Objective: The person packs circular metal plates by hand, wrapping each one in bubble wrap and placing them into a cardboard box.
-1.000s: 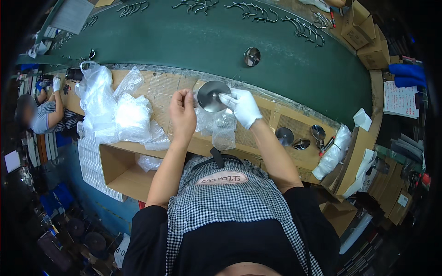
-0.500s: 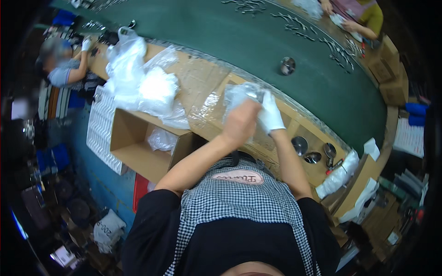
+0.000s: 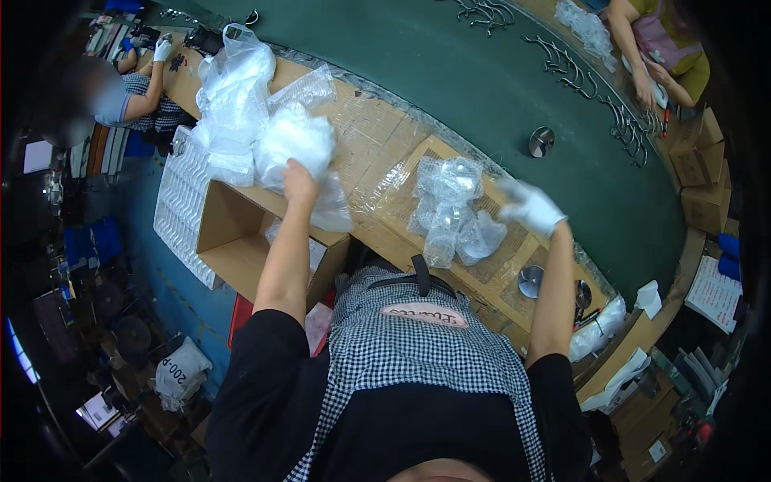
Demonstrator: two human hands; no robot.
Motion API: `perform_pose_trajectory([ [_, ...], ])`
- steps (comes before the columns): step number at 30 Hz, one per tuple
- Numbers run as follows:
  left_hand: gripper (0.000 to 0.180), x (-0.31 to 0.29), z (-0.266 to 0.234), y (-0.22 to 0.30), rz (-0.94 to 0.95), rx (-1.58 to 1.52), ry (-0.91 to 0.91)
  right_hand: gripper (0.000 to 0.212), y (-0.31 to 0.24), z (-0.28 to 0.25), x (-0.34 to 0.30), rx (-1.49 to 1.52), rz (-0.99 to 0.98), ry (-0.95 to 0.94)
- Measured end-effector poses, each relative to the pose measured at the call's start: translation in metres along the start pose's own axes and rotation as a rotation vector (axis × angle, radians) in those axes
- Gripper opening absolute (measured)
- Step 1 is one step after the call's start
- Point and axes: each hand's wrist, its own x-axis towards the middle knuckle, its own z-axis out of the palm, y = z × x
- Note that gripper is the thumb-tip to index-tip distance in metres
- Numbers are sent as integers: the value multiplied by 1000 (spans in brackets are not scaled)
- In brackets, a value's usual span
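Observation:
My bare left hand (image 3: 300,183) has its fingers closed on the lower edge of a white bubble-wrap bag (image 3: 295,143) in the pile. Out to the right, my white-gloved right hand (image 3: 533,209) is blurred by motion, its fingers stretched toward the left with nothing visible in them. Between my hands, a bubble-wrapped bundle (image 3: 446,210) with shiny metal showing through lies on the taped cardboard of the bench. A round polished metal piece (image 3: 530,281) lies below my right hand, partly beside my forearm.
An open cardboard box (image 3: 233,251) stands at the left, with clear plastic inside. Along the green belt (image 3: 450,88) lie curved metal parts (image 3: 562,66) and a round metal piece (image 3: 542,142). Other people work at far left and far right. Cardboard boxes (image 3: 697,153) stand at right.
My left hand has left the wrapped bundle and moved left to the bag pile. My right hand has let go of the bundle and moved right; the bundle now lies on the bench.

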Motion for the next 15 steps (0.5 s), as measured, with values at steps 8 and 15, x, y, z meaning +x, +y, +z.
perform_pose_trajectory([
  [8,68,-49,25,76,646,-341,246,59,95,-86,105,-572,332,565],
  [15,36,-50,22,56,-63,-1228,-160,28,89,-87,106,-449,426,393],
])
